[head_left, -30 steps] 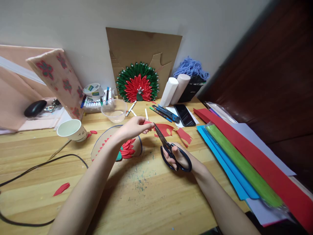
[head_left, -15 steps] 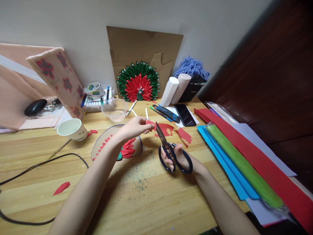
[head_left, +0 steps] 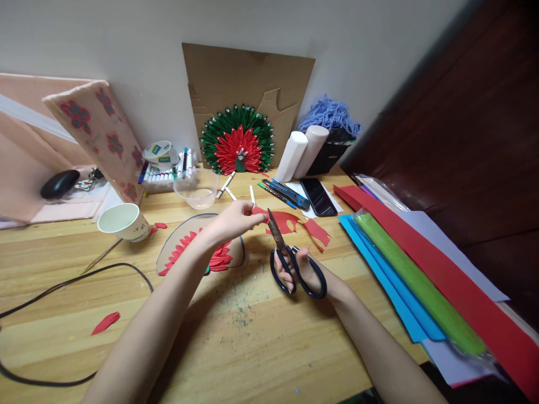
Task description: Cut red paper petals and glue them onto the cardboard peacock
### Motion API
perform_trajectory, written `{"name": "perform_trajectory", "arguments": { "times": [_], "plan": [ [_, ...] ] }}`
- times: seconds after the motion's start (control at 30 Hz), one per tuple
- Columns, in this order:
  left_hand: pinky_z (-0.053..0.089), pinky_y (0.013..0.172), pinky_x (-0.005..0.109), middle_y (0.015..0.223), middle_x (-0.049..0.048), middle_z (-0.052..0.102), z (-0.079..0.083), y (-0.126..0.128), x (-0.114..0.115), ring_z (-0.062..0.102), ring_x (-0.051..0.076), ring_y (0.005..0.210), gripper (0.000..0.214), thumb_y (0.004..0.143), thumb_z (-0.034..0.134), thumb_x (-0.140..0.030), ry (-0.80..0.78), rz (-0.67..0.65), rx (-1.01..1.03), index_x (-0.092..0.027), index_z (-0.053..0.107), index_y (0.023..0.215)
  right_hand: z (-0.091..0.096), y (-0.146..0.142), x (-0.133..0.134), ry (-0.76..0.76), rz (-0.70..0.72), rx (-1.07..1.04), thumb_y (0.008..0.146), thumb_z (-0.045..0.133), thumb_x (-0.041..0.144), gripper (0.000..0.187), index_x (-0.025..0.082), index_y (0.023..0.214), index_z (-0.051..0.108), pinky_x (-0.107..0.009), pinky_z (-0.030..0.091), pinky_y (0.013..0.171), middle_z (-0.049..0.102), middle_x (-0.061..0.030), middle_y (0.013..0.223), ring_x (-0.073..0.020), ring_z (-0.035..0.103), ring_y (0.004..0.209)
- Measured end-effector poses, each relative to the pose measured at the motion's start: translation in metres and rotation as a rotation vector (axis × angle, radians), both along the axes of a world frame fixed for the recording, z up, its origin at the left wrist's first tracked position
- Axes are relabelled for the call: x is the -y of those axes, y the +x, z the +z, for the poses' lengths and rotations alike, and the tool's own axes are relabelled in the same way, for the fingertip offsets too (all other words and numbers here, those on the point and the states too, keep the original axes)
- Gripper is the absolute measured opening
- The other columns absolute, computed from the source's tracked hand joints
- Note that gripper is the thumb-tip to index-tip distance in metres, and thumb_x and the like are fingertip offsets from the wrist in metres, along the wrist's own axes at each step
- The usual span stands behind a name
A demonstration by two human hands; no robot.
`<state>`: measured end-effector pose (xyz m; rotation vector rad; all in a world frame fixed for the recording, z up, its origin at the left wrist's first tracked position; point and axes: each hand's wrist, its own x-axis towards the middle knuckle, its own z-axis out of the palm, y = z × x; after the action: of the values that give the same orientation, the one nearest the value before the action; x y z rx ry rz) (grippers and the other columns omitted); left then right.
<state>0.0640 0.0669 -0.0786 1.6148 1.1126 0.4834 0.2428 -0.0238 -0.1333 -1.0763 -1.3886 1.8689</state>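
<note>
My left hand (head_left: 234, 219) pinches a small red paper piece (head_left: 259, 211) above the wooden table (head_left: 261, 336). My right hand (head_left: 304, 269) has its fingers through the black handles of the scissors (head_left: 290, 258), whose blades point up at the red piece. Under my left forearm lies a cardboard half-disc with red paper petals (head_left: 189, 249) glued along it. Red paper scraps (head_left: 303, 225) lie just beyond the scissors.
A paper cup (head_left: 122, 221), a clear plastic bowl (head_left: 197, 188), markers (head_left: 168, 171), pens (head_left: 283, 192) and a phone (head_left: 318, 196) stand around. A finished red-green paper rosette (head_left: 237, 141) leans on cardboard at the wall. Coloured paper sheets (head_left: 421, 275) lie right; a black cable (head_left: 63, 286) runs left.
The scissors' handles have spread a little and my right hand has drawn slightly toward the left hand. The left hand keeps its pinch on the red piece.
</note>
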Motion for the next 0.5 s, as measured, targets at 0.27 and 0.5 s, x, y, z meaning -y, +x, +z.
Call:
{"name": "perform_trajectory", "arguments": {
  "times": [0.27, 0.5],
  "plan": [
    [0.037, 0.059, 0.025, 0.071, 0.0026, 0.058, -0.004, 0.001, -0.003, 0.046, 0.011, 0.060, 0.022, 0.068, 0.059, -0.034, -0.025, -0.012, -0.002, -0.013, 0.059, 0.072, -0.011, -0.003, -0.001, 0.020, -0.017, -0.015, 0.052, 0.031, 0.092, 0.083, 0.016, 0.077, 0.050, -0.022, 0.037, 0.038, 0.039, 0.0067, 0.048, -0.0079, 0.041, 0.038],
    [0.036, 0.060, 0.025, 0.065, 0.0001, 0.053, -0.004, -0.001, -0.003, 0.046, 0.011, 0.060, 0.022, 0.069, 0.058, -0.035, -0.041, -0.032, 0.018, -0.013, 0.059, 0.071, -0.009, -0.005, 0.001, 0.039, 0.004, -0.034, 0.052, 0.025, 0.092, 0.083, 0.016, 0.075, 0.050, -0.023, 0.039, 0.042, 0.042, 0.0049, 0.051, -0.0089, 0.044, 0.041]
  ]
}}
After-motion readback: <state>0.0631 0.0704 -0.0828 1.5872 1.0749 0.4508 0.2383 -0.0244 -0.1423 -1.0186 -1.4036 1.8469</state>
